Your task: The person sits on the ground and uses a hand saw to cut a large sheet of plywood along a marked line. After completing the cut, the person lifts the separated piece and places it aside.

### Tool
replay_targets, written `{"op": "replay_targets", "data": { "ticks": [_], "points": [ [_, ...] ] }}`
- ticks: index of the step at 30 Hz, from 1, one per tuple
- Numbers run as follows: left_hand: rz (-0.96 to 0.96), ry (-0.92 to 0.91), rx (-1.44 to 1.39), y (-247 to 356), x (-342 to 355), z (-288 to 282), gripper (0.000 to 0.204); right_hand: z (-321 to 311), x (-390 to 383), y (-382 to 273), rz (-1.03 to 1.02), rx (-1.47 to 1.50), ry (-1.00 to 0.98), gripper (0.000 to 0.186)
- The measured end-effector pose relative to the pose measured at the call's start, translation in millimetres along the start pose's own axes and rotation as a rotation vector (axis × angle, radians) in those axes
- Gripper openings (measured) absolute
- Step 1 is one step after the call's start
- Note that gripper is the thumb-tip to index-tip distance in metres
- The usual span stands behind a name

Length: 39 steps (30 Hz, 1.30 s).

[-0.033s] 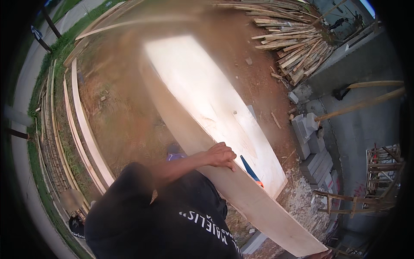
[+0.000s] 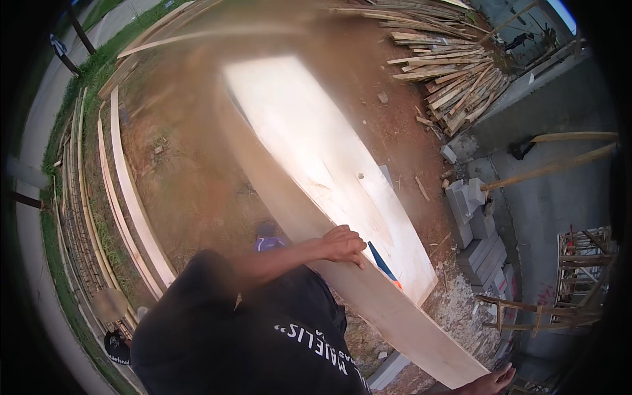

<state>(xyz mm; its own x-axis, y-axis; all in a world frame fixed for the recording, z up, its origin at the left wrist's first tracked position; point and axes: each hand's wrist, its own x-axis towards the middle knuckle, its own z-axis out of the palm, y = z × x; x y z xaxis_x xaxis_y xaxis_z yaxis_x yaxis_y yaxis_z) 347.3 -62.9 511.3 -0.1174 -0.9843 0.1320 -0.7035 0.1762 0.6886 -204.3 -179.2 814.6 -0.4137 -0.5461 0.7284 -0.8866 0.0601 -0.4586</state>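
Note:
A long plywood strip (image 2: 368,296) stands tilted on its edge along the near side of a wide, pale plywood sheet (image 2: 309,145). My left hand (image 2: 343,246) is closed over the strip's upper edge, fingers curled to the far side. At the strip's near right end is my right hand (image 2: 492,382), its fingers stretched out past the corner; its palm is partly hidden. On the sheet lies a hand saw (image 2: 380,259) with a blue blade and an orange handle, partly covered by the strip. Glare and a blur wash out the sheet's far end.
Long timber planks (image 2: 131,178) and thin poles (image 2: 82,197) lie on the left. A pile of wood offcuts (image 2: 461,79) is at the far right. Grey blocks (image 2: 480,253) are stacked beside a concrete floor (image 2: 533,197), near a wooden trestle (image 2: 536,316).
My right hand has come further into view at the strip's near end, its fingers now stretched out. My left hand stays on the edge, and the strip covers slightly more of the saw.

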Motion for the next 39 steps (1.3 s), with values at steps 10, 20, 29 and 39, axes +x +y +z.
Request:
{"op": "replay_targets", "data": {
  "ticks": [10, 20, 29, 39],
  "points": [
    [0.175, 0.224, -0.374, -28, -19, -74, 0.051, 211, -476, -490, -1.224, -0.285, -1.875, 0.096],
    [0.320, 0.108, -0.385, -35, -81, -139, 0.064, 222, -551, -528, -1.105, -0.167, -2.066, 0.047],
    [-0.744, 0.444, -0.706, -176, -247, -212, 0.035, 209, -525, -495, -1.244, -0.129, -1.908, 0.039],
    [-1.132, 0.491, -0.666, -295, -232, -208, 0.064, 214, -501, -456, -1.264, -0.094, -1.891, 0.029]
  ]
}}
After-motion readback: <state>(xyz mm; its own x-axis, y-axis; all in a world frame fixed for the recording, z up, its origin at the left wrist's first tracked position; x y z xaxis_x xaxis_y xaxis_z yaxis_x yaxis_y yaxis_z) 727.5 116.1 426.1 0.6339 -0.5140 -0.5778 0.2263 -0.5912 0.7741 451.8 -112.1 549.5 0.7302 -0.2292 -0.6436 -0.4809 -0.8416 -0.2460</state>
